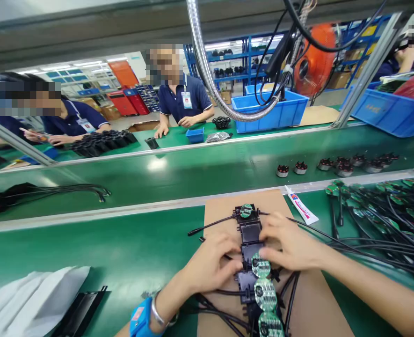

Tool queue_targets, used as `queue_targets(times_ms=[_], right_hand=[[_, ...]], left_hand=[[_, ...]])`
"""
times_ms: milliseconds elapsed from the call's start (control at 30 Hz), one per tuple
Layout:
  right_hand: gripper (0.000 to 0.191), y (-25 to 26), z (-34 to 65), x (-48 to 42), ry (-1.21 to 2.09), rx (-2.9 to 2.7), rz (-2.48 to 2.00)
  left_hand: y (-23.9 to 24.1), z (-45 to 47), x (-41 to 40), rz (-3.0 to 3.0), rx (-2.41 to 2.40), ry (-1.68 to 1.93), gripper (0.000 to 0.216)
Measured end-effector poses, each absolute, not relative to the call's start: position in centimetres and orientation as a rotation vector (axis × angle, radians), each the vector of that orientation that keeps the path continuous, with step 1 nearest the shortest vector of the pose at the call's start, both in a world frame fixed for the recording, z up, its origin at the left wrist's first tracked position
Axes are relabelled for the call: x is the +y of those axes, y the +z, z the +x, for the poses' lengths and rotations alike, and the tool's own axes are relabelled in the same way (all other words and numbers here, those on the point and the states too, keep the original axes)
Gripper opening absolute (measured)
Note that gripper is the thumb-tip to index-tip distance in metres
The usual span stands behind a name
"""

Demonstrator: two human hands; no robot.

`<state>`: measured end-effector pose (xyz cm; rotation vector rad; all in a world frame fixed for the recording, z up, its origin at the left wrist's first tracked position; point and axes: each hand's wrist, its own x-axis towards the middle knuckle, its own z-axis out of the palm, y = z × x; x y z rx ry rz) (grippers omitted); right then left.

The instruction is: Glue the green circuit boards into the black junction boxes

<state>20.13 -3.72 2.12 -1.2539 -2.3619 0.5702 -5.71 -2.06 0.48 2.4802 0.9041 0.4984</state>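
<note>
You have bright, fairly even light, with ceiling lights [86, 64] glowing far off. White glare marks the green belt [192, 171], while the overhead beam [87, 35] looks dim. Your wide-angle view slants and stretches toward its edges; the circuit boards [265, 295] look fairly sharp, the blue shelves [224, 58] soft, and co-workers' faces [165, 63] pixelated.

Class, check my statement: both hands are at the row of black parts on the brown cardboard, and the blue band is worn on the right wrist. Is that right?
Not quite: the head view shows the blue band on the left wrist. The left hand and right hand are indeed at the row of black parts on the brown cardboard.
</note>
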Motion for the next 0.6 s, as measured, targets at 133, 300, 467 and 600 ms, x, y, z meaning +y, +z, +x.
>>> queue_targets(times_ms=[133,300,467,600], right_hand=[[0.019,2.6,18.9,-6.6,0.802,-2.372,-1.186],[0.013,2.7,19.9,-5.6,0.791,-2.264,-1.127],[0.011,1.1,21.4,-2.7,0.749,-2.193,-1.388],[0.005,-0.9,21.3,-1.8,0.629,-2.239,-1.387]], left_hand=[[-0.4,-5.9,-3.5,2.395,0.722,0.512,0.011],[-0.1,-5.6,-2.7,2.414,0.901,0.673,0.011],[-0.8,-4.9,-0.9,2.536,1.165,0.674,0.015],[-1.8,-4.6,-0.4,2.587,1.255,0.583,0.021]])
